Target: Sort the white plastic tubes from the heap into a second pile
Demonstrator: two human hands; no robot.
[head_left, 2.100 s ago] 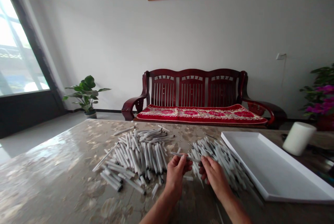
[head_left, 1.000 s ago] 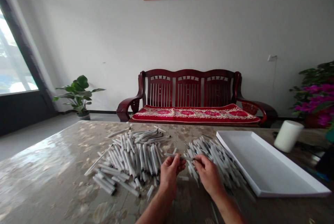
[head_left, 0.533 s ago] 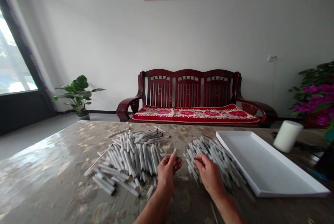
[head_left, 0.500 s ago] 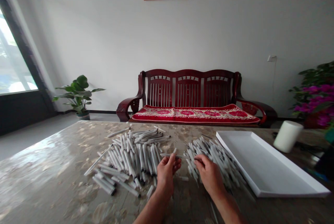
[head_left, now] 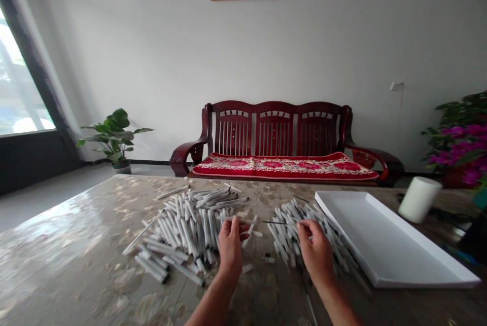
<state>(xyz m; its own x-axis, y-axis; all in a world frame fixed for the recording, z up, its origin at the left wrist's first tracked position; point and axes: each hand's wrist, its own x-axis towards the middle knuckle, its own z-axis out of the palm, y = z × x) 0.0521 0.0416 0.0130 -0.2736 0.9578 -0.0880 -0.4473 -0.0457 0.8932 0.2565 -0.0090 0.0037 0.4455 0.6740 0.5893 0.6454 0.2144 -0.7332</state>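
My left hand [head_left: 230,249] is closed on a whitish pen barrel [head_left: 222,218], which lies level across its fingertips. Another pale tube [head_left: 250,230] slants just beyond those fingers; whether it is held I cannot tell. In a pinch of thumb and fingers, my right hand [head_left: 317,251] has a thin pen refill [head_left: 274,222] with a dark end pointing left. A heap of white and grey pen barrels [head_left: 186,234], many with black ends, spreads beside my left hand. Under and around my right hand lies a second pile of slim pale tubes [head_left: 292,212].
A shallow white tray [head_left: 414,245] stands at the right of the patterned table [head_left: 76,265]. Behind it is a white cylinder [head_left: 420,199]. Small clear pieces [head_left: 247,268] are scattered between my hands. A red wooden bench [head_left: 276,133] is beyond the table.
My hands have moved apart, the left one leftward and the right one rightward. The dark refill now shows fully in the gap, drawn away from the barrel. Another pale tube shows beside my left hand.
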